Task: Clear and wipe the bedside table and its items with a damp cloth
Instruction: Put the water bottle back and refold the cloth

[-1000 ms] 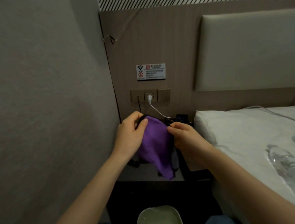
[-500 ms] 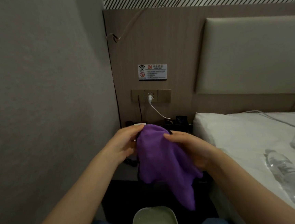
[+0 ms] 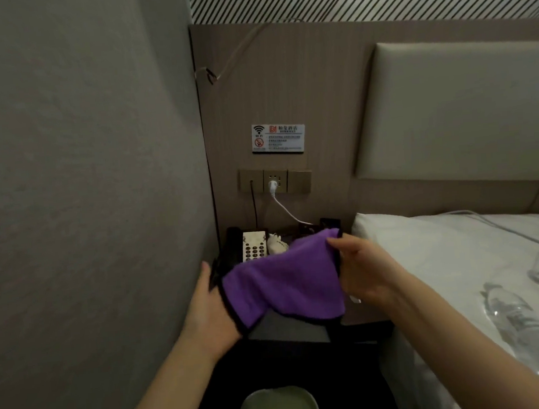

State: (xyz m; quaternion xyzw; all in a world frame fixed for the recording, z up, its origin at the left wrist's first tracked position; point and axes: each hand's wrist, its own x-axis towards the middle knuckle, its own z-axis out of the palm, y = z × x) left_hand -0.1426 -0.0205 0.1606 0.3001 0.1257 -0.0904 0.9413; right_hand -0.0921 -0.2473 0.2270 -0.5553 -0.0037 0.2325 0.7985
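We've got the purple cloth (image 3: 285,284) stretched out above the desk (image 3: 289,331), long axis running from lower left up to upper right. Our left hand (image 3: 211,313) grips the lower left edge and our right hand (image 3: 362,271) pinches the upper right corner, right over the phone (image 3: 249,248).

On the wood panel above the sockets I see a small white sign (image 3: 278,137) with a Wi-Fi symbol marked "Wi-Fi", a red no-smoking symbol and a red logo beside Chinese characters; its finer lines are too small to read. The phone keypad (image 3: 254,250), center frame, shows no legible digits.
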